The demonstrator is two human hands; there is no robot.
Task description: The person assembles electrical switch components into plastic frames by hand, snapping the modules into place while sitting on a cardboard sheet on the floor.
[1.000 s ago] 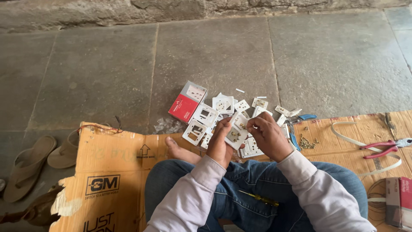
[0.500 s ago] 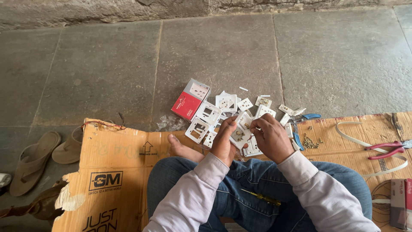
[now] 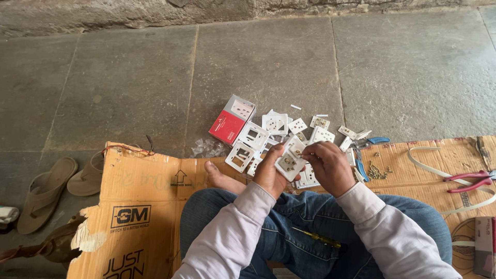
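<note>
Both hands stay raised over the lap as a second ago: the left hand (image 3: 269, 175) still grips a white socket plate (image 3: 287, 163) while the right hand (image 3: 330, 166) pinches at its top edge. Beyond, the loose white plates (image 3: 274, 124) and red box (image 3: 227, 126) lie unmoved on the stone floor (image 3: 129, 77).
</note>
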